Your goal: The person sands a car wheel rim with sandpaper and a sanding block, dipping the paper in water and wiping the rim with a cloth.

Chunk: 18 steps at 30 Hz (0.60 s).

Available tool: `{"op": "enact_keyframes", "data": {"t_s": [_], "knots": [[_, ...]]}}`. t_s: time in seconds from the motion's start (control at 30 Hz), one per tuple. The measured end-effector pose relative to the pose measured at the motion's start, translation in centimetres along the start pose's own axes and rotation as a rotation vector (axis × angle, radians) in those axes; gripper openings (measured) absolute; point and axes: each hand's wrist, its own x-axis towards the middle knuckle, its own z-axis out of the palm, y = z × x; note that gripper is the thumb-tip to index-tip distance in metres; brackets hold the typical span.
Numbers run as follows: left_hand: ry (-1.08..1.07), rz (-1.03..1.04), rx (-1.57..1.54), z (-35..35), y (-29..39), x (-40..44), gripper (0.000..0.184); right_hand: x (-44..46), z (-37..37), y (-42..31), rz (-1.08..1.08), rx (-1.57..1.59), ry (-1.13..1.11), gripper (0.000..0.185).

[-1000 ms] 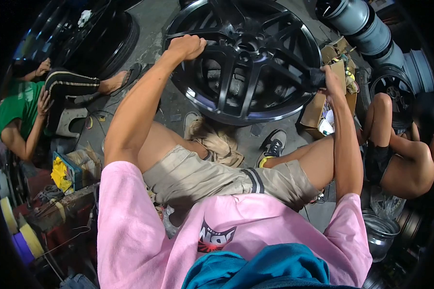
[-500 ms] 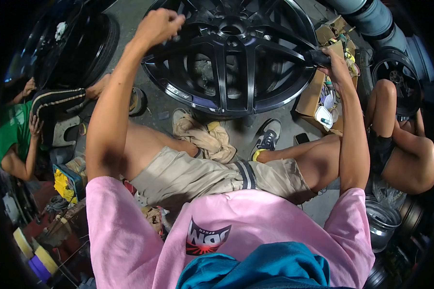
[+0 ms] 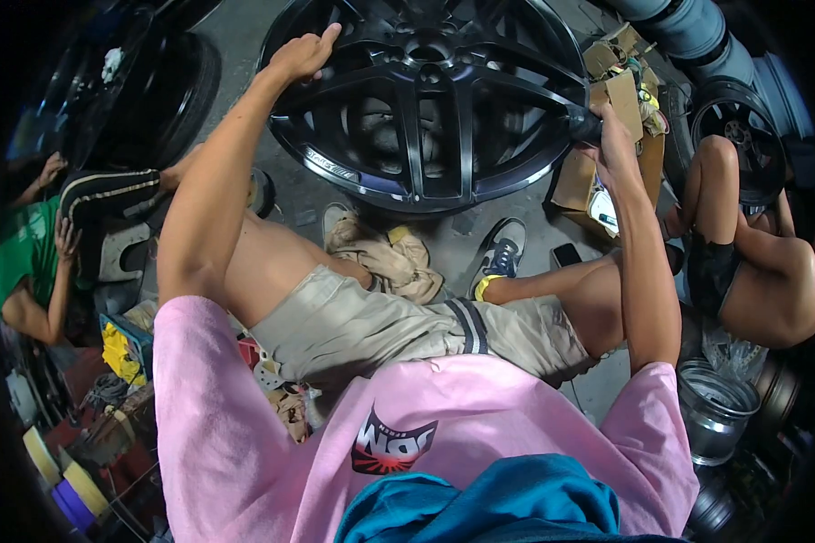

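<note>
A black multi-spoke alloy wheel lies face up in front of me, with a light marking on its near left lip. My left hand is over the wheel's upper left side, its fingers curled. Whether it touches the wheel or pinches something small cannot be made out. At the right edge of the wheel, my right hand is closed around a dark rounded object, which is against the rim. That object's kind is unclear.
Right of the wheel stands an open cardboard box of supplies. A phone and a crumpled tan cloth lie on the floor. One person in a green shirt sits at left, another with bare knees at right, near more wheels.
My left hand has shifted slightly down and left, with its fingers posed differently. My right hand and the dark object have moved a little down and left along the rim.
</note>
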Motion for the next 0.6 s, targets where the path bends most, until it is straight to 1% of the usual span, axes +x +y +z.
{"op": "enact_keyframes", "data": {"t_s": [0.03, 0.07, 0.1, 0.13, 0.17, 0.2, 0.27, 0.3, 0.37, 0.4, 0.43, 0.47, 0.53, 0.57, 0.6], "knots": [[-0.036, -0.004, 0.016, -0.2, 0.3, -0.3, 0.092, 0.4, 0.2, 0.0, -0.014, -0.037, 0.037, 0.032], [-0.026, -0.017, 0.014, -0.2, 0.5, -0.8, 0.093, 0.7, 0.4, 0.0, -0.027, -0.073, 0.075, 0.033], [-0.048, -0.037, -0.004, -0.2, 1.1, -1.6, 0.093, 0.8, 0.5, -0.1, -0.027, -0.069, 0.072, 0.033], [-0.066, -0.061, -0.023, -0.1, 1.3, -1.9, 0.094, 1.0, 0.6, -0.4, -0.043, -0.114, 0.123, 0.039], [-0.049, -0.033, -0.052, 0.4, 1.2, -2.3, 0.097, 1.5, 0.8, -0.6, -0.061, -0.159, 0.168, 0.045], [-0.051, -0.021, -0.046, 0.7, 1.3, -2.8, 0.097, 3.4, 0.4, -0.2, -0.082, -0.17, 0.207, 0.045], [-0.051, -0.013, -0.072, 1.2, 1.8, -4.2, 0.095, 8.9, -1.5, 0.4, -0.055, -0.179, 0.224, 0.044], [-0.088, -0.03, -0.093, 0.9, 2.8, -5.3, 0.094, 9.5, -0.9, 0.0, -0.05, -0.181, 0.22, 0.044], [-0.125, -0.061, -0.141, 1.3, 3.7, -6.3, 0.094, 9.9, 0.0, -2.1, -0.157, -0.246, 0.25, 0.04], [-0.153, -0.095, -0.187, 1.3, 4.1, -6.7, 0.094, 10.4, 0.0, -2.6, -0.154, -0.241, 0.246, 0.04], [-0.241, -0.131, -0.208, 0.5, 4.9, -7.4, 0.088, 10.8, 0.2, -2.9, -0.191, -0.266, 0.223, 0.041], [-0.236, -0.127, -0.3, 0.8, 4.4, -7.5, 0.085, 11.2, 0.5, -2.7, -0.224, -0.29, 0.198, 0.041], [-0.323, -0.143, -0.408, -0.2, 3.9, -7.7, 0.082, 14.0, -1.7, -1.4, -0.198, -0.22, 0.13, 0.037], [-0.327, -0.152, -0.407, -0.7, 3.9, -8.0, 0.074, 13.5, -2.0, -1.5, -0.184, -0.206, 0.092, 0.036], [-0.37, -0.188, -0.488, -0.8, 3.1, -7.4, 0.066, 12.3, -2.5, -1.9, -0.173, -0.191, 0.054, 0.035]]}}
